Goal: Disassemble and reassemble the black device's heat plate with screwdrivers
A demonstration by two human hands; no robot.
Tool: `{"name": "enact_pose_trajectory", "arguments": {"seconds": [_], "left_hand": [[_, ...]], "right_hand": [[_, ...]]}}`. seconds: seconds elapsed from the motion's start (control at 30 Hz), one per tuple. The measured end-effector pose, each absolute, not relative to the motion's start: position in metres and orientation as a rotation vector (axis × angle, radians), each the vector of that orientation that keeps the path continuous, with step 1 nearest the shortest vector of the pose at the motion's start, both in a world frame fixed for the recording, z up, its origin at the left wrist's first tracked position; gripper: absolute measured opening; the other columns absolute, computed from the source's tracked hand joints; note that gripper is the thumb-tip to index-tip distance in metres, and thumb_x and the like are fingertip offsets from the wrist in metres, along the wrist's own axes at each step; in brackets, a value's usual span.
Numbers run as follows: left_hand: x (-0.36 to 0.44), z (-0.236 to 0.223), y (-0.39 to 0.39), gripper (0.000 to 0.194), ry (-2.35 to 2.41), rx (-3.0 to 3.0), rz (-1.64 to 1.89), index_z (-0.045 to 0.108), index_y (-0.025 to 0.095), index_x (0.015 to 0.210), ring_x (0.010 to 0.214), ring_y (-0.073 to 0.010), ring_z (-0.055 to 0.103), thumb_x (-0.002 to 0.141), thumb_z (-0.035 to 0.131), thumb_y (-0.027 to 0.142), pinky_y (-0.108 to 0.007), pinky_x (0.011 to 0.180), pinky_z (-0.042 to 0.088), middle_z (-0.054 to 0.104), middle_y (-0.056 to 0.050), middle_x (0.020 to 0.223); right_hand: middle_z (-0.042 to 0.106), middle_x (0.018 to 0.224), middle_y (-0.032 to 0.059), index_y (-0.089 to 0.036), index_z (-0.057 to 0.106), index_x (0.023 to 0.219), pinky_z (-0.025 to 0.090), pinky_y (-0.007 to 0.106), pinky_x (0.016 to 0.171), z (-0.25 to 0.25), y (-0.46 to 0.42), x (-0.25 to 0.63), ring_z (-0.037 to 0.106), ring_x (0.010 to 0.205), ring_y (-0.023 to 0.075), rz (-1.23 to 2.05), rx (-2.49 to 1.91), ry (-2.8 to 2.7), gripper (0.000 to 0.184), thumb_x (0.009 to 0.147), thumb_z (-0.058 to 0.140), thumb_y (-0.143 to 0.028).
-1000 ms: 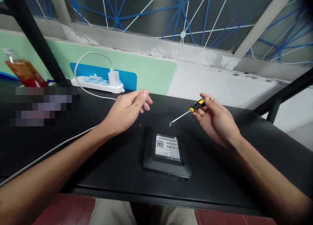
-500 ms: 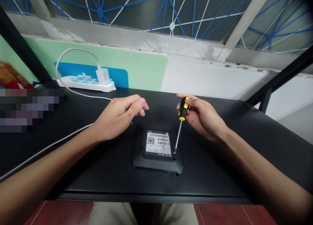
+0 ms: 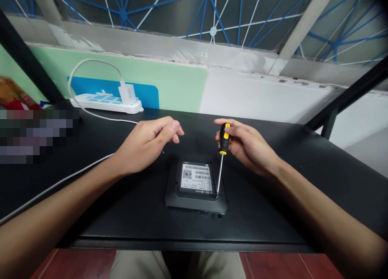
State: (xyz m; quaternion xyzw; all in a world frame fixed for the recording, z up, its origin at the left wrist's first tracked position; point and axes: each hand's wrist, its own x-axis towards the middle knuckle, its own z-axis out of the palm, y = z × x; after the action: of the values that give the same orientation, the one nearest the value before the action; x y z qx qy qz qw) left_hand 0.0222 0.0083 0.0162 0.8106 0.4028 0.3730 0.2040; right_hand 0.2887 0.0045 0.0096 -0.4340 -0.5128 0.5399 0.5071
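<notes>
- Against the wall at the back of the table (image 3: 121, 224) sits a white power strip (image 3: 106, 103), a charger (image 3: 127, 95) plugged into it.
- A white cable (image 3: 93, 60) loops up from the charger; the left forearm (image 3: 75, 202) covers part of its run.
- At the far left, orange-and-red packaging (image 3: 15, 94) is cut off by the frame, and a pixelated patch hides what lies in front of it.
- A small light speck (image 3: 163, 152) lies just beside the left hand, too small to identify.
- The flat black device (image 3: 194, 195) lies on the table between the forearms, its white label (image 3: 196, 177) facing up.
- The left hand (image 3: 148, 143) is half curled, thumb against the forefinger; whether it pinches anything I cannot tell.
- The right hand (image 3: 247, 145) grips the black-and-yellow screwdriver (image 3: 223, 145) by its handle, shaft nearly upright, tip at the device's near right corner.
</notes>
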Motion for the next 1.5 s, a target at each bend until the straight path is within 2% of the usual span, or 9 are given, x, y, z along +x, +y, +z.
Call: {"name": "enact_pose_trajectory", "arguments": {"seconds": [0.4,0.7,0.93,1.17,1.33,1.5], "left_hand": [[0.023,0.016,0.009,0.045,1.135,2.266,1.024,0.072,0.025,0.096,0.081,-0.0190,0.069,0.107,0.038,0.053,-0.032,0.073,0.048,0.076,0.000,0.086],[0.022,0.017,0.007,0.047,1.146,2.272,1.025,0.073,0.024,0.096,0.082,-0.0193,0.069,0.107,0.037,0.052,-0.031,0.073,0.049,0.076,-0.001,0.087],[0.022,0.017,0.007,0.046,1.144,2.245,1.051,0.072,0.026,0.094,0.081,-0.0209,0.070,0.106,0.038,0.054,-0.031,0.072,0.049,0.076,-0.002,0.085],[0.022,0.016,0.008,0.049,1.171,2.215,1.071,0.073,0.024,0.094,0.081,-0.0208,0.069,0.107,0.037,0.056,-0.033,0.073,0.049,0.076,-0.002,0.086],[0.023,0.015,0.009,0.049,1.193,2.207,1.080,0.073,0.024,0.094,0.081,-0.0207,0.069,0.107,0.037,0.055,-0.033,0.073,0.049,0.076,-0.003,0.086],[0.023,0.014,0.009,0.050,1.193,2.205,1.068,0.072,0.023,0.094,0.079,-0.0203,0.069,0.107,0.036,0.056,-0.033,0.071,0.049,0.076,-0.003,0.086]], "right_hand": [[0.073,0.078,0.0012,-0.023,0.074,0.115,0.050,0.024,0.064,0.012,0.001,0.289,0.061,0.070,0.0104,1.224,-1.023,-1.304,0.030,0.086,0.069,-0.025],[0.074,0.084,-0.0007,-0.032,0.075,0.123,0.053,0.028,0.071,0.014,-0.002,0.295,0.066,0.081,0.0133,0.910,-0.990,-1.478,0.035,0.088,0.076,-0.035],[0.069,0.080,0.0003,-0.033,0.076,0.113,0.049,0.031,0.063,0.018,0.004,0.296,0.061,0.077,0.0158,0.729,-0.966,-1.254,0.027,0.087,0.071,-0.026],[0.075,0.097,0.0016,-0.028,0.069,0.107,0.062,0.031,0.085,0.003,0.009,0.289,0.070,0.086,0.0136,0.817,-0.943,-1.212,0.030,0.081,0.083,-0.034],[0.076,0.103,0.0011,-0.027,0.068,0.106,0.063,0.031,0.088,-0.008,0.006,0.281,0.072,0.096,0.0136,0.906,-0.922,-1.320,0.031,0.081,0.085,-0.037],[0.077,0.106,0.0028,-0.026,0.065,0.107,0.064,0.035,0.091,-0.009,0.003,0.274,0.073,0.101,0.0157,0.932,-0.945,-1.378,0.032,0.083,0.082,-0.037]]}}
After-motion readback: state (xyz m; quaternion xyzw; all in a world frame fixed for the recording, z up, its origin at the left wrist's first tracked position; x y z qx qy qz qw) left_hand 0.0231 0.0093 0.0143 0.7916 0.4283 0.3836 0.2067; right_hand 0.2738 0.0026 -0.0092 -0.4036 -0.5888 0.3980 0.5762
